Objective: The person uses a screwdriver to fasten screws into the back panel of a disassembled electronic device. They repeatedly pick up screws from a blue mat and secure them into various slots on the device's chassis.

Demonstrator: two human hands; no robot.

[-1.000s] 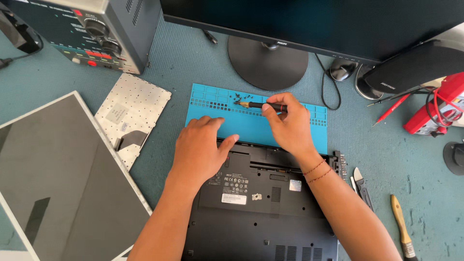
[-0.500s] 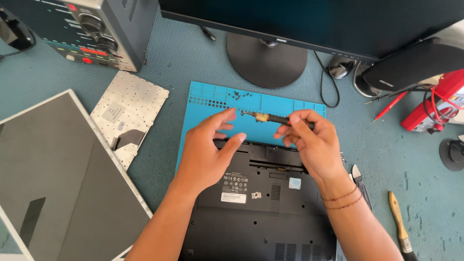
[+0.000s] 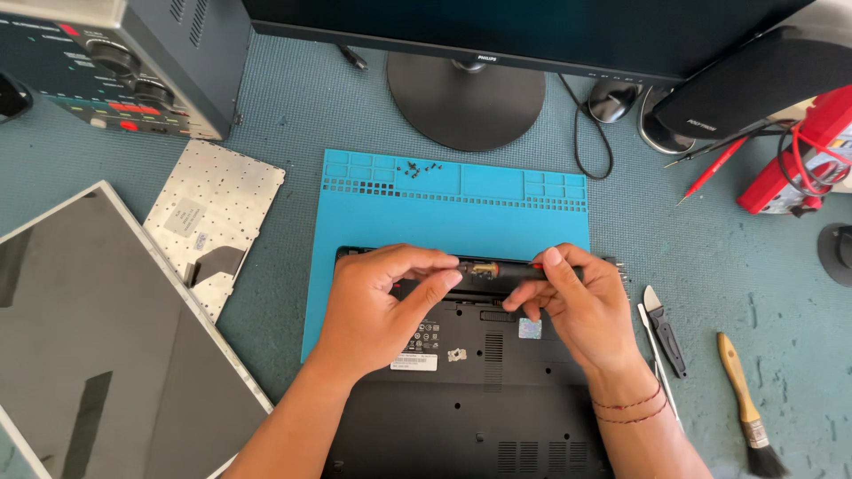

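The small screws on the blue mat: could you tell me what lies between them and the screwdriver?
In the head view, only bare blue mat lies between the screws and the screwdriver, apart from its row of small square pockets.

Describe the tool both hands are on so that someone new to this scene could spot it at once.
Start at the blue mat in the middle of the desk; a black laptop base overlaps its near edge. Just above that base, the left hand and right hand hold a slim black screwdriver level, the only tool here with a brass collar.
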